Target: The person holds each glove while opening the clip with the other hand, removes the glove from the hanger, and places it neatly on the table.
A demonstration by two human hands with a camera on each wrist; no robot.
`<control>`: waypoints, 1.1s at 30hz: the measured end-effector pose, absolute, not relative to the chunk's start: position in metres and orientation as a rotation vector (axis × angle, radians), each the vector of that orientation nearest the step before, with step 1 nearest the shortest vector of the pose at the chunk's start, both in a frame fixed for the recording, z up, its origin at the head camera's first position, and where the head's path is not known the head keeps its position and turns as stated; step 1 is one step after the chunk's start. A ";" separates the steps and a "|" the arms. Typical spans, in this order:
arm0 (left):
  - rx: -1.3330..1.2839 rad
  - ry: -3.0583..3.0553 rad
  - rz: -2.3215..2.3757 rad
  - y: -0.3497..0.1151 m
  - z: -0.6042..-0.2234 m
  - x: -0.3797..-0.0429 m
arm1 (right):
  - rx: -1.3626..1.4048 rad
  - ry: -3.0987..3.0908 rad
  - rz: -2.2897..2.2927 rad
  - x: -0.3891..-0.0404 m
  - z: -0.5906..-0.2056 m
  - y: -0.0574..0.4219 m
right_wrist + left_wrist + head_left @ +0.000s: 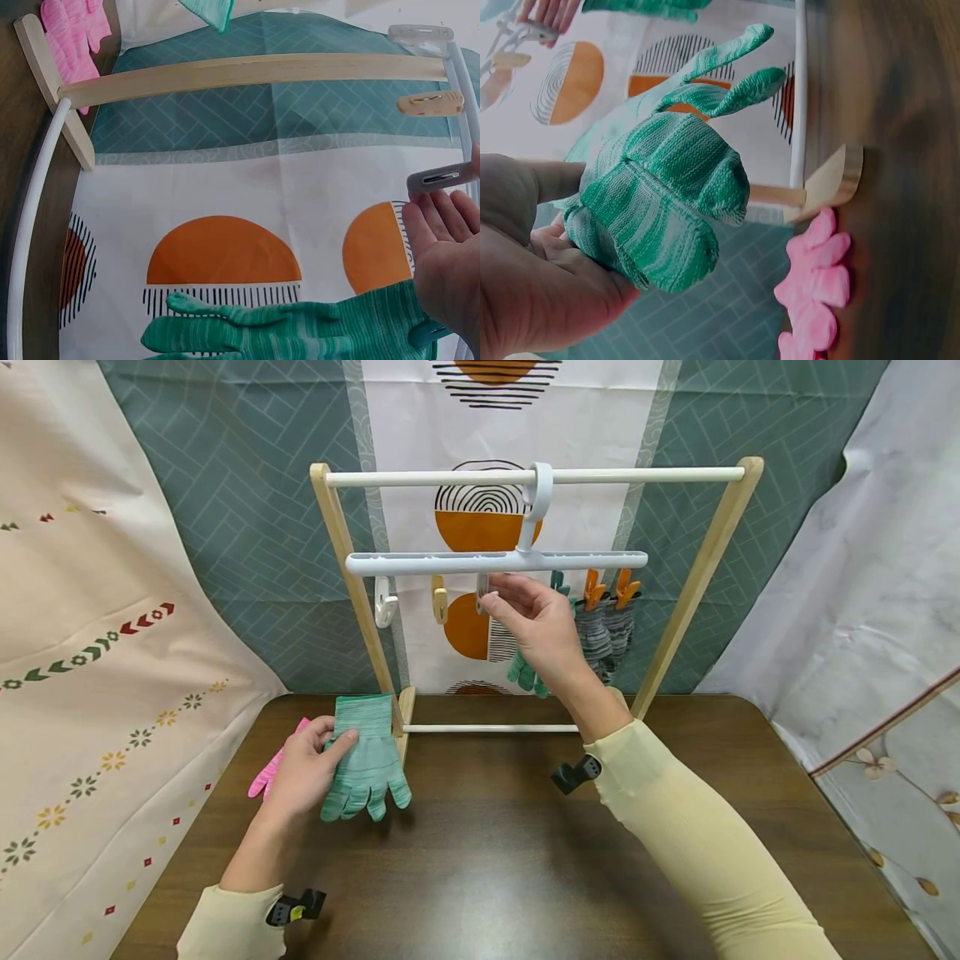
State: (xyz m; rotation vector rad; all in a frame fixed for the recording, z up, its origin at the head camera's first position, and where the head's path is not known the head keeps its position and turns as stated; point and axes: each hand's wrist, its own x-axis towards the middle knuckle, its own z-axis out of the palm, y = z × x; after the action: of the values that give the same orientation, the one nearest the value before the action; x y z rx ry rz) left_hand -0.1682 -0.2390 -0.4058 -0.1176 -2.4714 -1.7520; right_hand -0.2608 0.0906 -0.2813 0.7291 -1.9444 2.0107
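In my left hand (303,768) a green striped glove (367,760) is pinched near its cuff, fingers hanging down over the table. The left wrist view shows the thumb pressing on the same knitted glove (660,195). My right hand (543,631) is raised under the white hanger bar (495,562), its thumb and fingers pinching a grey clip (442,177) that hangs from the bar. Just right of that hand, a second green glove (322,326) hangs from a dark green clip (429,333), partly hidden by the hand in the head view.
A white clip (385,602) and a beige clip (439,600) hang at the bar's left. Orange clips (594,589) hold dark grey knitted items (596,635) at its right. The wooden rack (695,585) carries the hanger. Pink gloves (817,281) lie on the table (480,860) at left.
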 end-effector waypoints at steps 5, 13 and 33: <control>-0.057 -2.460 -1.768 -0.251 -0.408 -0.164 | 0.733 -1.950 1.998 -0.261 -0.283 0.092; -0.007 -2.606 -1.559 -0.277 -0.415 -0.162 | 0.733 -1.988 1.958 -0.258 -0.287 0.097; 0.111 -2.843 -1.430 -0.342 -0.442 -0.147 | 0.818 -1.986 1.835 -0.235 -0.304 0.114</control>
State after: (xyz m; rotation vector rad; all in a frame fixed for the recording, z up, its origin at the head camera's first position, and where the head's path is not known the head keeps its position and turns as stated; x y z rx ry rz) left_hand -0.1470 -0.3424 -0.4418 0.1110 -2.8431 -1.4296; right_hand -0.2353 0.1139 -0.3035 0.8184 -1.9864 1.8346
